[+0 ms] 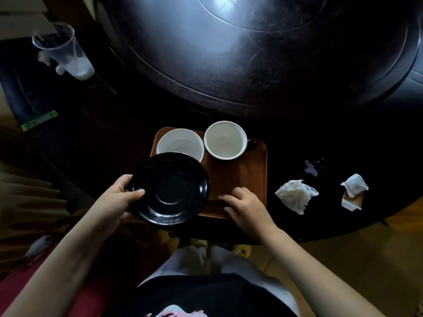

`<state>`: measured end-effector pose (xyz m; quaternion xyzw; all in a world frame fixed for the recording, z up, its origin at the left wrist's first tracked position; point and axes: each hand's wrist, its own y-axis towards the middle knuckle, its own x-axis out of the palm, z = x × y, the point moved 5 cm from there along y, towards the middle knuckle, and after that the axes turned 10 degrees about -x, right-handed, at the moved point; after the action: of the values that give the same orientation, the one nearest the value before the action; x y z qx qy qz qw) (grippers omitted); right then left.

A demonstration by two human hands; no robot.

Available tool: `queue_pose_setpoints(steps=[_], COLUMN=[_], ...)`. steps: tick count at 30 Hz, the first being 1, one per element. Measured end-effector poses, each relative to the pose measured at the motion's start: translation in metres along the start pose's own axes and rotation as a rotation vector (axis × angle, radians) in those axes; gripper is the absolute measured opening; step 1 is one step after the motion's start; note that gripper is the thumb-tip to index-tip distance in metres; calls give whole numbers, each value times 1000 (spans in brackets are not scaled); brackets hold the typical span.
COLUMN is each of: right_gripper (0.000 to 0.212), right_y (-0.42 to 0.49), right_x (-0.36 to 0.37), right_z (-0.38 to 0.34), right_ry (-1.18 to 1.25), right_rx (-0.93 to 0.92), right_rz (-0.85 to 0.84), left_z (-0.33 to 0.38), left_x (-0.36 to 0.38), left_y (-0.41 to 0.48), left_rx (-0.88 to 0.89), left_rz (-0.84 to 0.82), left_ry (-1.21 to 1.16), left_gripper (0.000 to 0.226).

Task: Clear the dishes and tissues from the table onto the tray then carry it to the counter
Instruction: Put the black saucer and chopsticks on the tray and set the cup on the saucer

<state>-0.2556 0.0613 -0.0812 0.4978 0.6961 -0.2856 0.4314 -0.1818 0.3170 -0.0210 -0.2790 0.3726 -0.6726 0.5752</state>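
Note:
A brown wooden tray [240, 177] lies on the dark round table near its front edge. Two white cups stand at the tray's far side, one on the left [180, 144] and one on the right [225, 140]. My left hand [119, 197] grips a black saucer [170, 188] by its left rim, held over the tray's near left corner. My right hand [246, 205] rests on the tray's near edge, fingers spread, holding nothing. A crumpled white tissue [295, 195] lies right of the tray, and a torn paper packet [353, 191] farther right.
A clear plastic cup [66, 53] with a little white liquid stands at the far left. A green packet [39, 121] lies on the table's left. A raised dark turntable [251, 53] fills the table's middle. Small white scraps [311, 168] lie beyond the tissue.

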Motion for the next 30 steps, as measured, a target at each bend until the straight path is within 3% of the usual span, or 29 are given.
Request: queue_pose_setpoints(steps=[3,6,8,11,14,18,22,26,27,30], right_gripper=[31,44,52,36,18,32,35,32,33,36], right_y=[-1,-5,-7,-10,-19,-37,-52,-64,-67,-73], right_x=[-1,-13,-29,-39,-39,-40,-52,-61,-63,-69], right_z=[-2,1,2,9,25,40,46,55,57,61], right_ry=[24,74,295,700,668,645,707,743,724,645], right_rx=[6,104,238,497,622,708,749,838,853,881], right_rz=[4,79,201,202,149,84,221,375,394,446], left_z=[-2,-5,-5,-7,-11,-16,-16,4,10,24], left_x=[8,23,37,63,90,118,136,149,154,171], left_y=[2,4,6,13,21,28,35,54,56,61], left_rx=[4,3,5,2,-18,-11,-74,-49,-56,-98], left_rz=[-10,-37,-50,-80,-124,-189,-242,-155,-155,-168], left_ry=[21,50,80,117,127,220,250,279,231,46], left_gripper=[24,21,20,21,24,20,17,98,94,40])
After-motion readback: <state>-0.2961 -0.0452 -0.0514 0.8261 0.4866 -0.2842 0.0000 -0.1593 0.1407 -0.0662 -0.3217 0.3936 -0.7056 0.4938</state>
